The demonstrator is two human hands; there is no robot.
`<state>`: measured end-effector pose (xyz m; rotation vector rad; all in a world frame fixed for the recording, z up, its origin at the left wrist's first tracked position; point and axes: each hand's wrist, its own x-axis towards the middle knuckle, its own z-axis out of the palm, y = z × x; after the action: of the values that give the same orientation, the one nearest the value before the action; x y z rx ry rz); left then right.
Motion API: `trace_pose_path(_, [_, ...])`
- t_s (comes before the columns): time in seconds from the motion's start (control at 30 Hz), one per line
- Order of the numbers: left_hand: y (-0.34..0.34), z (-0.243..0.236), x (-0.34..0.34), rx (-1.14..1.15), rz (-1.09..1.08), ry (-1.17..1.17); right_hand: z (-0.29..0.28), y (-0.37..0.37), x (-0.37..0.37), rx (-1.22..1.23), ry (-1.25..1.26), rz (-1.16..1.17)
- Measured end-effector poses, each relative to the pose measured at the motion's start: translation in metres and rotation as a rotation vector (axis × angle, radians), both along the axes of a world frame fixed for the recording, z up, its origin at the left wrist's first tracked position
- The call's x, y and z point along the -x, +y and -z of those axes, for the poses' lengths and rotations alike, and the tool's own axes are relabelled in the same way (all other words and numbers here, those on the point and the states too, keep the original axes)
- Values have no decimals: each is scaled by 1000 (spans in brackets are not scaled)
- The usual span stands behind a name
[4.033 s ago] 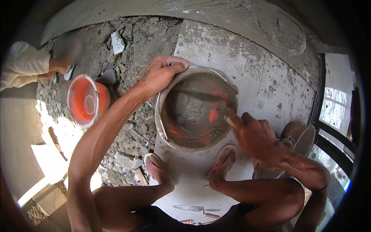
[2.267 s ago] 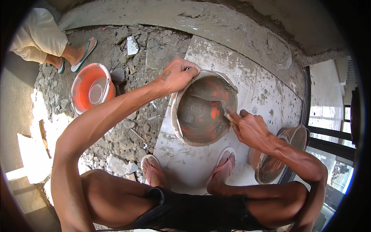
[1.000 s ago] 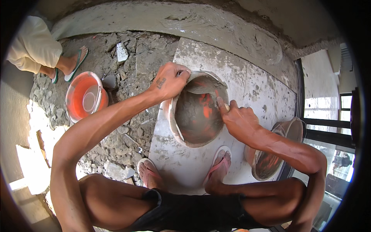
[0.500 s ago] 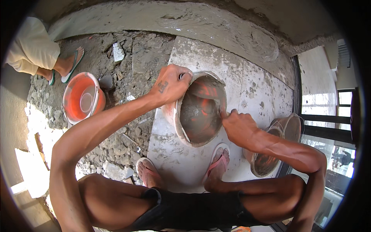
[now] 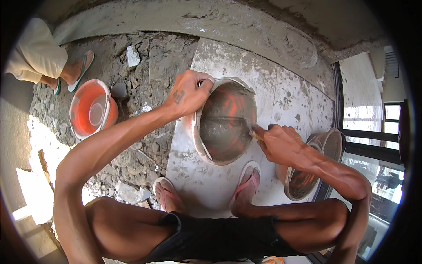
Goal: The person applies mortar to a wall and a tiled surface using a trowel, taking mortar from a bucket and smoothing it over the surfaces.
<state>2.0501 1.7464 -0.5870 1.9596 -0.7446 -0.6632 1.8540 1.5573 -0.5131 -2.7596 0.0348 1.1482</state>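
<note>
My left hand (image 5: 189, 90) is closed on the rim of a mortar-smeared bucket (image 5: 198, 143), which stands on a dirty pale slab between and beyond my feet. Grey wet mortar (image 5: 222, 138) covers much of its inside, with orange plastic showing through in streaks. My right hand (image 5: 281, 145) is closed round the light handle of a tool, probably a trowel (image 5: 255, 133), at the bucket's right side; its blade is down in the mortar and hard to make out.
An orange bucket (image 5: 83, 114) stands on broken rubble at the left, beside another person's sandalled feet (image 5: 77, 75). More dirty buckets (image 5: 303, 185) stand at the right by a dark-framed glass door (image 5: 369, 136). A mortar-coated ledge (image 5: 211, 22) runs along the top.
My right hand has worked about inside the bucket's right side, now slightly further right than half a second ago, and the mortar's surface has shifted. My left hand stays on the rim.
</note>
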Motion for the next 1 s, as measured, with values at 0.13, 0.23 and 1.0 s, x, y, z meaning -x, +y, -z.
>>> trace_pose_path(0.13, [-10,-3,7,90,28,-41,7,-2,12,85,-82,-3])
trace_pose_path(0.23, [-13,0,12,126,-25,-69,0,0,15,-14,23,-61])
trace_pose_path(1.0, [13,-10,41,38,77,-30,88,-43,29,-770,411,717])
